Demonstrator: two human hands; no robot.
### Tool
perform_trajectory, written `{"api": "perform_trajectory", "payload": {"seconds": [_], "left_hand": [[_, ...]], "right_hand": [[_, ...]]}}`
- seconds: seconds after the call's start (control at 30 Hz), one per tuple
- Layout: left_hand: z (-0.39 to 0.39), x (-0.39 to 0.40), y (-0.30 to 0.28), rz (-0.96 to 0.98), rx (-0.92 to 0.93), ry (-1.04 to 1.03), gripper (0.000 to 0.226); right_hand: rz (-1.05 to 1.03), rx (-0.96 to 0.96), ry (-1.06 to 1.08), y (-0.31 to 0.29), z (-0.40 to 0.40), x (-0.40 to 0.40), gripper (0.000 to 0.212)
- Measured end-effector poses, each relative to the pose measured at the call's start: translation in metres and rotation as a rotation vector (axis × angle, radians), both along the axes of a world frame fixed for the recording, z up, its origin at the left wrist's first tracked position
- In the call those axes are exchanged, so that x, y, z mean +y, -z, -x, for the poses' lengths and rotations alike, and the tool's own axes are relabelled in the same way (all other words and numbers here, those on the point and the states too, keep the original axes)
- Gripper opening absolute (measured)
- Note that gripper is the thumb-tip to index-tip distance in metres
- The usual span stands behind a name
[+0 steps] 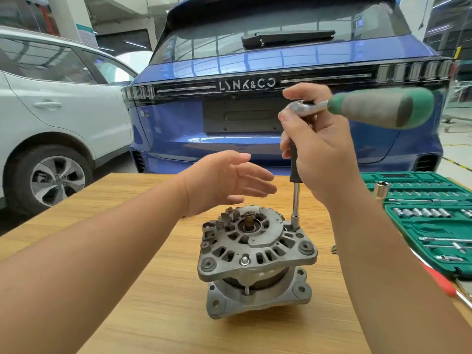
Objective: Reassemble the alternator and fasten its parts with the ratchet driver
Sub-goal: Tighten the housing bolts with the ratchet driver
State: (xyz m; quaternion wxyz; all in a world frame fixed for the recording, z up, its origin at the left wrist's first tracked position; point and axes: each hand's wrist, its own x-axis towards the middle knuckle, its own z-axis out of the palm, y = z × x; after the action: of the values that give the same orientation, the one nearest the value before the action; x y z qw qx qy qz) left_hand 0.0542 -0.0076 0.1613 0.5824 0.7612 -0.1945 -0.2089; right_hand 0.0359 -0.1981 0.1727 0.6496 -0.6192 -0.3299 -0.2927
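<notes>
Your right hand (319, 149) grips the upright black extension of the ratchet driver (362, 108), fingers curled round it, its socket seated on a bolt at the alternator's (255, 254) far right edge. Your left hand (224, 182) hovers just behind the alternator, fingers straight and holding nothing. The alternator stands on the wooden table (127, 290), with the green socket case (429, 221) to its right.

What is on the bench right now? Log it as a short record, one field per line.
surface: wooden table
workpiece: alternator, upright, through-bolts showing
tool: ratchet driver, its extension standing on a bolt at the alternator's far right edge
right hand: grip closed around the extension's black sleeve
left hand: open, held above the alternator, touching nothing
beside: open green socket set at right
</notes>
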Motion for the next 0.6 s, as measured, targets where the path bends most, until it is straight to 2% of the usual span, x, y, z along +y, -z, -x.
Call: {"api": "perform_trajectory", "payload": {"seconds": [0.17, 0.23, 0.3, 0.37, 0.43, 0.53, 0.6], "left_hand": [[0.011, -0.02, 0.001, -0.199, -0.176, 0.014, 0.045], [0.016, -0.035, 0.005, -0.294, -0.233, 0.071, 0.035], [0.018, -0.049, 0.014, -0.47, -0.355, 0.059, 0.026], [0.017, -0.058, 0.025, -0.619, -0.486, -0.023, 0.035], [0.018, -0.062, 0.033, -0.65, -0.546, -0.053, 0.039], [0.018, -0.06, 0.037, -0.665, -0.605, -0.031, 0.039], [0.018, -0.06, 0.038, -0.663, -0.633, -0.036, 0.041]], "right_hand": [[-0.102, 0.064, -0.344, -0.001, -0.002, -0.01, 0.039], [-0.15, 0.114, -0.407, -0.003, -0.004, -0.011, 0.04], [-0.152, 0.153, -0.404, -0.003, -0.005, -0.011, 0.035], [-0.116, 0.159, -0.309, -0.003, -0.005, -0.011, 0.025], [-0.108, 0.124, -0.136, -0.003, -0.002, -0.008, 0.015], [-0.143, 0.026, 0.161, 0.0, 0.004, 0.003, 0.021], [-0.17, 0.061, 0.258, 0.0, 0.005, 0.009, 0.019]]}}
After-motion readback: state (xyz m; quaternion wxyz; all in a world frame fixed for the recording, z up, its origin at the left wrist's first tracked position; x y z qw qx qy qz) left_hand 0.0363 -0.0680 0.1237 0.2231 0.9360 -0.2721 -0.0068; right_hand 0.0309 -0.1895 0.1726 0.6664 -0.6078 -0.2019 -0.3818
